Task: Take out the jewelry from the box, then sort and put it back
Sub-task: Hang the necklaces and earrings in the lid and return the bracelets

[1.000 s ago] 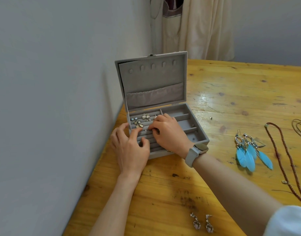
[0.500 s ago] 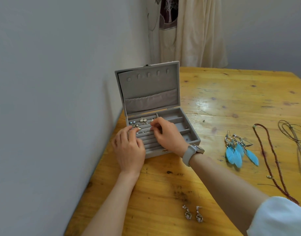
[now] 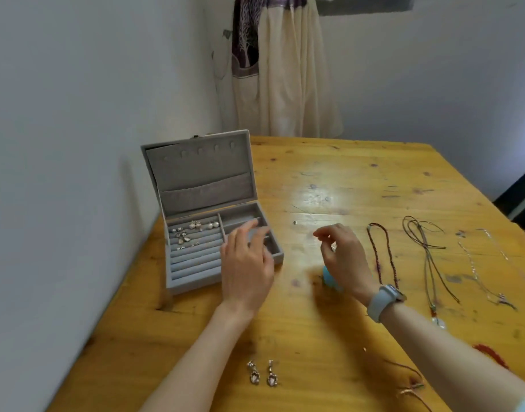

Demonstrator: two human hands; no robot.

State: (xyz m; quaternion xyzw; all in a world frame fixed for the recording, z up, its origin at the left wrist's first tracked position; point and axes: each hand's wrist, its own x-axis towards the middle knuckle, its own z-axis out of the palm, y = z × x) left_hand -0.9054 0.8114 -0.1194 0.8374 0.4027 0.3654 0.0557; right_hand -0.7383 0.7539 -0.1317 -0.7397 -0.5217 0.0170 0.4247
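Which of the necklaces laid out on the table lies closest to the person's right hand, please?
The dark red beaded necklace, just right of the right hand. The brown cord necklace and thin silver chain lie farther right.

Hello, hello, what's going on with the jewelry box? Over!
Left hand open, over the box's right side. Right hand curled above the blue feather earrings, grip unclear. Small earrings sit in the box's ridged rows. Nothing blocking.

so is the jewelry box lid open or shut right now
Open. The jewelry box lid stands raised at the back, showing its grey lining, and the earrings in the ring rolls are exposed.
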